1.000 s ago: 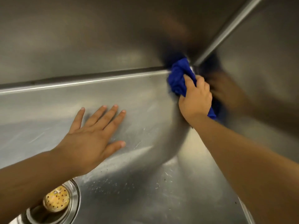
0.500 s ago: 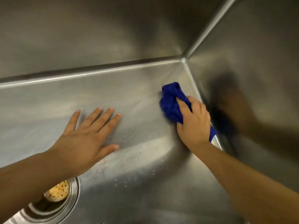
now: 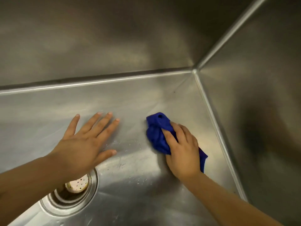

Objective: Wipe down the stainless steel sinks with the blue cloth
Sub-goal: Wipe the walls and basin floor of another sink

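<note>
Right hand is shown curled over a bunched blue cloth, which is gripped between the thumb and the bent fingers and pressed down onto the floor of the stainless steel sink. Most of the cloth is seen bulging out beyond the fingertips, towards the far side of the basin, while a short tail is exposed at the outer edge of the hand. The cloth is located on the right half of the floor, near the seam at the foot of the right wall but apart from it, and well short of the far right corner, where the floor is met by the right wall and the back wall. Left hand is laid palm down on the floor, with fingers straight and spread and the thumb held out to the side; nothing is held by it. It is placed beside the cloth, separated from it by a strip of bare steel on which small droplets are scattered. The drain is set into the floor at the lower left, and its far rim is partly covered by the left wrist. A perforated strainer is seated inside it. A dark, blurred reflection is visible on the right wall. Both forearms are seen entering from the near edge.
</note>
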A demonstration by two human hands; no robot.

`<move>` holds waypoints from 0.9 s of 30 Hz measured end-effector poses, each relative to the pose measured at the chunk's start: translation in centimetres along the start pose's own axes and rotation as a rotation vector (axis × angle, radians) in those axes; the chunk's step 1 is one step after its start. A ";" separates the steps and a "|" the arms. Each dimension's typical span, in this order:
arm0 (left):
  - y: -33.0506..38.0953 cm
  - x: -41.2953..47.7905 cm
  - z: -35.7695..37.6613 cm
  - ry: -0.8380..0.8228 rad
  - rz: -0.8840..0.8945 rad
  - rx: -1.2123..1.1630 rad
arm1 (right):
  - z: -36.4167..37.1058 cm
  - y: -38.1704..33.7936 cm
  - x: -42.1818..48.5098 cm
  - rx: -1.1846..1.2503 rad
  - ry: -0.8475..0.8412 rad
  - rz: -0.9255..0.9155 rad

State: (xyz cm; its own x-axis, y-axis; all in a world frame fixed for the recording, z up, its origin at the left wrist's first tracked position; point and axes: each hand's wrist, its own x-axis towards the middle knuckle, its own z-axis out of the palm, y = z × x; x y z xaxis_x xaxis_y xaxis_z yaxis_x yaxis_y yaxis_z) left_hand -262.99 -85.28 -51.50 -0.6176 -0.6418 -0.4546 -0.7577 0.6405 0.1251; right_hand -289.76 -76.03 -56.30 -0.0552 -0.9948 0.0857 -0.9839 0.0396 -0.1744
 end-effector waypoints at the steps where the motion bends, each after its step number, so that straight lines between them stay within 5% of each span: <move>1: -0.1 -0.2 -0.1 0.006 -0.032 -0.042 | 0.1 -0.9 2.0 -0.010 -0.002 0.044; 5: -0.6 -1.6 0.9 0.022 -0.143 -0.149 | 0.8 -4.3 6.0 -0.001 -0.083 0.229; 11: -2.5 -4.2 1.0 0.096 -0.189 -0.180 | 0.1 -5.0 -3.7 -0.032 -0.122 -0.208; 15: -4.1 -6.2 2.3 0.101 -0.205 -0.153 | 0.0 -6.3 -3.6 -0.017 -0.157 -0.263; 24: -7.6 -11.7 5.5 0.075 -0.326 -0.185 | 1.8 -15.9 8.2 -0.026 -0.208 0.008; 27: -8.8 -13.2 5.3 0.086 -0.343 -0.226 | 2.0 -15.6 5.3 -0.022 -0.209 -0.121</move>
State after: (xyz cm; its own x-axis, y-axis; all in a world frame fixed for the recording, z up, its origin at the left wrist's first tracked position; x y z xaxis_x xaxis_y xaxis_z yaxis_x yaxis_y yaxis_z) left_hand -247.04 -80.23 -51.31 -0.3296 -0.8409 -0.4292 -0.9438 0.2809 0.1744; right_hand -274.32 -82.09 -55.10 0.0975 -0.9902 -0.1005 -0.9848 -0.0814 -0.1536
